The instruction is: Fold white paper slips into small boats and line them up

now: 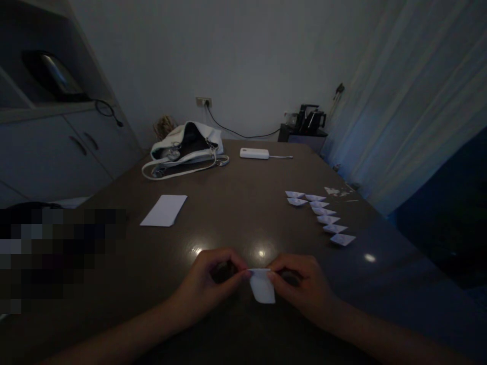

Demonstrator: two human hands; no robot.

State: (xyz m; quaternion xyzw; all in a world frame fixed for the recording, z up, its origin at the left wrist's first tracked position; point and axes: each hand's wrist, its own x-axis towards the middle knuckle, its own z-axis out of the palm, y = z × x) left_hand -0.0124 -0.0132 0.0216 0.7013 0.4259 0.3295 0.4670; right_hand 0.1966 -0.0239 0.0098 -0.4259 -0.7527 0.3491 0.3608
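Observation:
Near the front of the table, my left hand (218,276) and my right hand (299,281) pinch a small folded piece of white paper (262,290) between thumb and fingers. Each hand grips one end of its upper edge, and the rest hangs down toward me. Forward and to the right lie several small folded paper boats (326,220), most of them in a slanting row. A stack of white paper sheets (164,210) rests to the left, apart from both hands.
The brown table (236,203) holds a white handbag (186,149) at the far left and a white power bank (254,153) with a short cable at the back. White scraps (337,191) lie by the right edge. A kettle (315,121) stands beyond the table, beside a curtain (403,91).

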